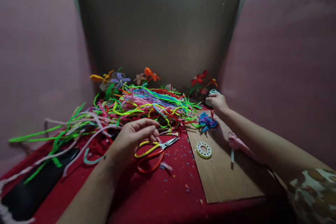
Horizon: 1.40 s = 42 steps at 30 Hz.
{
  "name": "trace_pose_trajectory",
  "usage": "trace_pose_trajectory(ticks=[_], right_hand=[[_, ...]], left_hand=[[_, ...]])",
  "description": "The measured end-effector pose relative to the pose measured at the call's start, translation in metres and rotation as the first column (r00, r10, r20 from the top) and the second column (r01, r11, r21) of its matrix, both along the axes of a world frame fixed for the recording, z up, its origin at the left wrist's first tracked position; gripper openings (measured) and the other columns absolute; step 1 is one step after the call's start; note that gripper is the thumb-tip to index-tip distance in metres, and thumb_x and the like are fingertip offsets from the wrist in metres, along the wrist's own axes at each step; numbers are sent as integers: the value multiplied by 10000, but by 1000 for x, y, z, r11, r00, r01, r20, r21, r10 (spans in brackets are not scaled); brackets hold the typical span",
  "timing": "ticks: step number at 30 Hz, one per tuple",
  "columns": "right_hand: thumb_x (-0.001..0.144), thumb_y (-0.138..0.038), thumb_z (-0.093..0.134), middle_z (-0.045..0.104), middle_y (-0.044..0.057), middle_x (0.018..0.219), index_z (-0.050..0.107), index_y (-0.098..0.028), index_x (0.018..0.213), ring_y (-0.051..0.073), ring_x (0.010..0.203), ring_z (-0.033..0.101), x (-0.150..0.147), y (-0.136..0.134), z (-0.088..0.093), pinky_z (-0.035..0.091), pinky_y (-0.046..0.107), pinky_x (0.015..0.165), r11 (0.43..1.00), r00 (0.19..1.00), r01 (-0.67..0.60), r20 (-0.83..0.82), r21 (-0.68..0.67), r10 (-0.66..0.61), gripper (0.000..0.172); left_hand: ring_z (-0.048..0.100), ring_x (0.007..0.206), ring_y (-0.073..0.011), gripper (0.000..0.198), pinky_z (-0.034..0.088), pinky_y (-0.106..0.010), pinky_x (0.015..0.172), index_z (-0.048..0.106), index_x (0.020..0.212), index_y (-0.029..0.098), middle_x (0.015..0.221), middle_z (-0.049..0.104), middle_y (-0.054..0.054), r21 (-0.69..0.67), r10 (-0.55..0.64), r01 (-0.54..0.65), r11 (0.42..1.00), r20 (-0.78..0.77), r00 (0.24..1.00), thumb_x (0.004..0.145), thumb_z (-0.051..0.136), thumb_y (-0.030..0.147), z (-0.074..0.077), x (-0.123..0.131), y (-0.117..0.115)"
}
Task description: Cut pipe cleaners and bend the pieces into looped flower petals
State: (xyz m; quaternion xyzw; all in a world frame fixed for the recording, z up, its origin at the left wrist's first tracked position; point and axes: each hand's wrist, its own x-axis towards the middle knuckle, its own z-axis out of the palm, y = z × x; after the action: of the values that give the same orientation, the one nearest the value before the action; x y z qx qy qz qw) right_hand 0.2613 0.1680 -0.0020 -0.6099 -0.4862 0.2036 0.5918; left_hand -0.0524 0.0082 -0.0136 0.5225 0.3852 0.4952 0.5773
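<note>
My left hand (139,131) hovers over the near side of the pipe cleaner heap, fingers curled in toward the thumb. Whatever lies between its fingertips is too small to make out. Just beneath it are scissors (149,159) with one yellow and one red handle, blades pointing right. At the back right, my right hand (218,101) is closed around a pale, round-topped container (213,92); its lower part is in shadow. A blue and purple pipe cleaner bundle (207,121) lies on the cardboard (220,178), nearer than my right hand.
A large heap of coloured pipe cleaners (154,101) covers the table's middle and left. Pipe cleaner flowers (119,79) stand behind it. On the cardboard lie a white holed ring (203,150) and a pink item (236,142). A black object (39,182) rests at left. Walls enclose the table.
</note>
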Motion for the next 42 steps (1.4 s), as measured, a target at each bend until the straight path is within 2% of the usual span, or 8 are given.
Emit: trace_pose_trajectory(ticks=[4, 8, 16, 18, 20, 30, 36, 42], right_hand=[[574, -208, 659, 629, 51, 698, 631, -136, 730, 163, 644, 593, -46, -66, 6, 479, 294, 613, 961, 951, -278, -141, -13, 273, 174], [628, -238, 655, 644, 35, 753, 647, -148, 768, 131, 678, 572, -87, -131, 6, 452, 272, 660, 821, 784, -562, -254, 101, 567, 166], [743, -97, 507, 646, 31, 755, 616, -173, 760, 144, 715, 585, -126, -162, -32, 447, 268, 669, 710, 689, -701, 313, 59, 654, 135], [770, -93, 486, 637, 58, 758, 603, -167, 782, 160, 725, 576, -127, -161, -46, 443, 276, 658, 648, 618, -747, 509, 145, 599, 139], [782, -91, 468, 615, 59, 704, 591, -174, 789, 161, 679, 554, -125, -159, -58, 430, 271, 620, 584, 555, -786, 647, 204, 522, 148], [746, -81, 510, 637, 46, 705, 606, -175, 812, 153, 662, 597, -118, -158, -68, 445, 241, 621, 552, 529, -819, 577, 157, 622, 150], [724, -58, 500, 621, 31, 663, 612, -167, 763, 139, 623, 583, -119, -160, -65, 431, 219, 596, 556, 523, -823, 545, 120, 656, 161], [715, -57, 492, 620, 29, 652, 622, -158, 751, 132, 598, 571, -120, -163, -63, 422, 212, 572, 537, 505, -836, 534, 109, 678, 169]], left_hand=[[522, 483, -61, 169, 423, -173, 482, 628, 774, 116, 587, 601, 7, -22, 249, -252, 968, 239, 938, 643, 698, 197, 8, -5, 11], [482, 462, -42, 174, 391, -152, 441, 616, 788, 113, 571, 558, 30, 13, 354, -388, 922, 383, 853, 619, 656, 124, 33, -9, 20], [500, 456, -77, 150, 382, -193, 439, 608, 765, 132, 575, 574, 19, 365, 528, -518, 774, 80, 846, 648, 620, 223, 82, 5, 31], [531, 502, -103, 190, 409, -220, 479, 628, 829, 128, 623, 602, -8, 545, 603, -398, 738, -267, 752, 708, 553, 255, 85, 8, 47], [567, 606, -131, 249, 442, -247, 571, 653, 895, 138, 714, 644, -40, 680, 642, -75, 729, -642, 418, 759, 465, 229, 84, 12, 68], [492, 879, -272, 108, 366, -338, 704, 657, 560, 171, 765, 597, -132, 514, 574, 337, 789, -812, -106, 642, 591, 146, 66, 23, 130], [488, 893, -256, 141, 335, -344, 746, 634, 611, 198, 790, 611, -109, 498, 593, 431, 752, -797, -114, 694, 526, 160, 77, 9, 127], [500, 653, -162, 177, 323, -284, 673, 594, 574, 222, 649, 619, -21, 529, 543, 408, 744, -835, 92, 640, 496, 90, 97, -10, 126]])
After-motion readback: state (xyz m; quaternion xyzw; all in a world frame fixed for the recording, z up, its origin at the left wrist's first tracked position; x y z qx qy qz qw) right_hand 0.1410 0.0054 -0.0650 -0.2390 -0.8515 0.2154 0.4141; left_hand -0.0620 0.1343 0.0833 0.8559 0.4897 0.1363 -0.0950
